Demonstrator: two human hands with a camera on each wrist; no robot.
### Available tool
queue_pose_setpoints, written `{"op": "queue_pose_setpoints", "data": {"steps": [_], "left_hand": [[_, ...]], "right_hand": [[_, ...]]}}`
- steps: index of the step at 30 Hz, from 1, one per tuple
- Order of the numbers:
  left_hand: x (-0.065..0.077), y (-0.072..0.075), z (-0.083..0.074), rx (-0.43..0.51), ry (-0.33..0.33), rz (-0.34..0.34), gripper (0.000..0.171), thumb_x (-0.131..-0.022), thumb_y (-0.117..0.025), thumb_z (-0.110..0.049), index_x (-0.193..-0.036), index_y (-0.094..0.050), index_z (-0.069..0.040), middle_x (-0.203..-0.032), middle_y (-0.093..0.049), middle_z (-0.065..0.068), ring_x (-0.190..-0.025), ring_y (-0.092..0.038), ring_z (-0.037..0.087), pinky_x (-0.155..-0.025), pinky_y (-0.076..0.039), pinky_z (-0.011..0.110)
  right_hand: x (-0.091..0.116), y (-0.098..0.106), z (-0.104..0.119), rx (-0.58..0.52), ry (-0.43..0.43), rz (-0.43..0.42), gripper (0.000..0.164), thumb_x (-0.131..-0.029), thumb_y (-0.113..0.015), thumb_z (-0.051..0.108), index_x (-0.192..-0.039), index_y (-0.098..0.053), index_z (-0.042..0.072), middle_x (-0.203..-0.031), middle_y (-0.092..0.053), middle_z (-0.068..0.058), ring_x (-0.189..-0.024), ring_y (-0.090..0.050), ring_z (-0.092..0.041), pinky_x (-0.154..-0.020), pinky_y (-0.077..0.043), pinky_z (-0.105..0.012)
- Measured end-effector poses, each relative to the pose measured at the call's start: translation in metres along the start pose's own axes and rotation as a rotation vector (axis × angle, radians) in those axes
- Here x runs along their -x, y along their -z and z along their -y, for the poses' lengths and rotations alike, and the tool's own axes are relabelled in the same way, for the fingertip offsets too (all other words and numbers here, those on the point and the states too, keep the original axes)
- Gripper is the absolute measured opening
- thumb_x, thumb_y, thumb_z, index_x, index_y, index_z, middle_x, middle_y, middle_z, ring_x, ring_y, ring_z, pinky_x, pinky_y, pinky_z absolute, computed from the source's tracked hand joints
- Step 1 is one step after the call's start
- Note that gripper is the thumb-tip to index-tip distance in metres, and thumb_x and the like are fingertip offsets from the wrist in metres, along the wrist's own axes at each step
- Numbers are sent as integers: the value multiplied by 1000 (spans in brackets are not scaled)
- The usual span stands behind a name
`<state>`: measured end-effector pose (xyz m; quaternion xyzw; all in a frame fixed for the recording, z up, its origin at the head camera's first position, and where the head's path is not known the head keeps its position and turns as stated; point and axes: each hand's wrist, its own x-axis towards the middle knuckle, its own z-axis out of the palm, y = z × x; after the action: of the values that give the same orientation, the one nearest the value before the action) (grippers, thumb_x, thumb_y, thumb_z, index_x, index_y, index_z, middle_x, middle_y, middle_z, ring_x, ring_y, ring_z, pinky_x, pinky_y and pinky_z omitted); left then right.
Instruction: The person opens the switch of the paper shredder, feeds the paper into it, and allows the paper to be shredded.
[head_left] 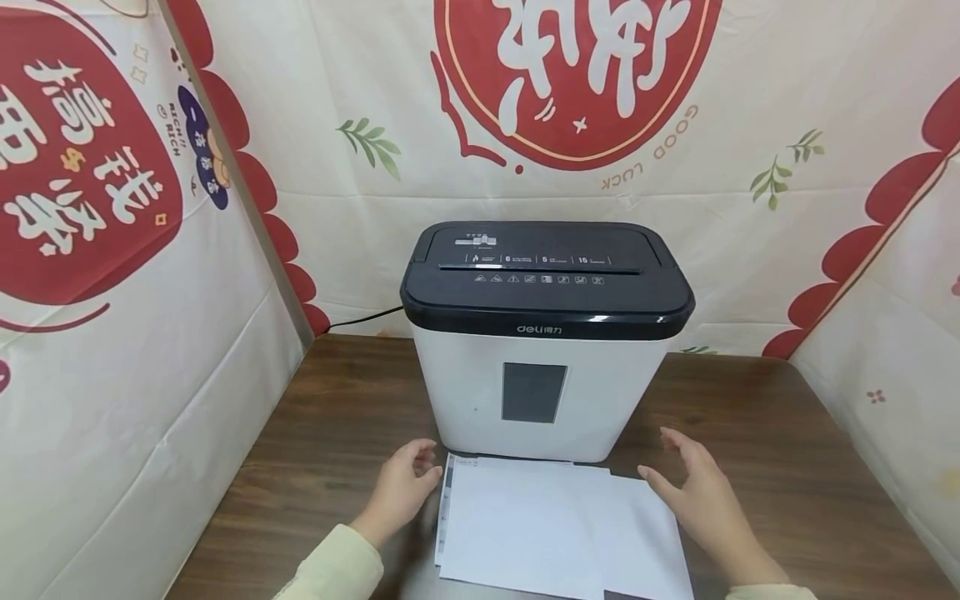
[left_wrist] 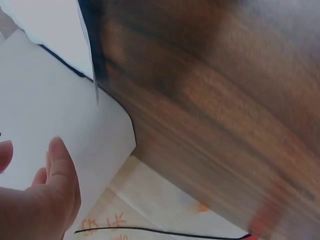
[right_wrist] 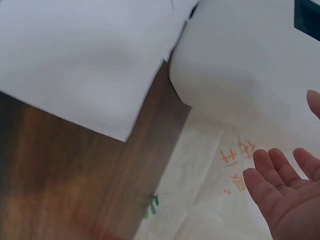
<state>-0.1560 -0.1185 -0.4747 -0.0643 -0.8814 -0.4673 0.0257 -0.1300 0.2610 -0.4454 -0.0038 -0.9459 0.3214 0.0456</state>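
Observation:
Several overlapping white paper sheets (head_left: pixel 525 525) lie on the table in front of a paper shredder (head_left: pixel 548 275) with a black top and white bin. My left hand (head_left: pixel 403 487) hovers at the left edge of the sheets, fingers loosely bent, holding nothing. To the right of the sheets is my right hand (head_left: pixel 701 500), its thumb and fingers spread apart with nothing between them. In the right wrist view the palm of that hand (right_wrist: pixel 287 190) shows, fingers relaxed. The left wrist view has my left hand (left_wrist: pixel 55 192) beside the white bin (left_wrist: pixel 100 145).
The brown wooden table (head_left: pixel 345 400) extends to both sides of the shredder. A black cord (head_left: pixel 366 319) runs left from behind it. Printed white cloth (head_left: pixel 375 83) with red designs hangs at the back and sides.

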Motion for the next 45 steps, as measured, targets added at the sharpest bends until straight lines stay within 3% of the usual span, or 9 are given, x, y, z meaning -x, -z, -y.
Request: {"op": "queue_pose_setpoints", "data": {"steps": [5,13,20,25,29,35,40,45], "left_hand": [[4,-7,4,5,25,46,35,-84,-65,-1,-117,-58,8,-99,-64,15,-90,-62,24,-76,-53,35],[11,-18,11,23,7,121,34,-79,-65,1,-109,-59,15,-92,-64,14,-82,-60,20,-71,-52,27],[13,-24,12,-16,18,130,35,-76,-66,0,-108,-60,15,-91,-66,16,-82,-63,24,-73,-54,35],[15,-24,13,-38,43,150,37,-76,-67,-2,-108,-61,16,-93,-66,18,-85,-64,30,-77,-54,43],[17,-24,14,-33,67,165,38,-76,-67,-2,-108,-61,17,-90,-65,17,-84,-62,29,-77,-53,44],[18,-25,15,-26,74,159,28,-74,-66,0,-99,-63,15,-78,-58,6,-72,-54,17,-66,-50,34],[19,-25,14,-12,127,172,26,-75,-66,0,-97,-63,14,-75,-55,5,-71,-52,17,-66,-50,35],[23,-26,14,-32,179,179,26,-74,-64,-1,-95,-63,14,-73,-54,6,-71,-52,19,-67,-50,36]], "right_hand": [[6,-9,-5,-10,3,27,69,-90,-68,28,-138,-37,-10,-131,-46,-32,-120,-45,-49,-91,-43,-61],[9,-20,-9,-8,-6,53,65,-90,-67,26,-137,-40,-10,-130,-49,-31,-119,-48,-48,-92,-42,-62],[11,-31,-10,3,-15,61,62,-87,-70,21,-133,-43,-11,-128,-51,-31,-115,-52,-46,-92,-44,-59],[12,-37,-9,0,-81,101,61,-86,-71,21,-133,-45,-9,-127,-53,-29,-113,-55,-44,-89,-44,-59],[14,-44,-12,-1,-116,134,61,-85,-72,21,-132,-47,-8,-121,-58,-27,-108,-58,-42,-84,-49,-55],[15,-51,-8,-13,-142,157,59,-82,-74,20,-128,-51,-10,-111,-64,-21,-100,-62,-38,-77,-53,-47],[17,-60,-4,26,-150,173,56,-80,-75,20,-123,-55,-10,-102,-66,-15,-90,-64,-29,-75,-52,-45],[22,-67,1,61,-153,184,46,-79,-75,20,-112,-61,-10,-80,-60,-2,-73,-56,-17,-66,-48,-37]]}}
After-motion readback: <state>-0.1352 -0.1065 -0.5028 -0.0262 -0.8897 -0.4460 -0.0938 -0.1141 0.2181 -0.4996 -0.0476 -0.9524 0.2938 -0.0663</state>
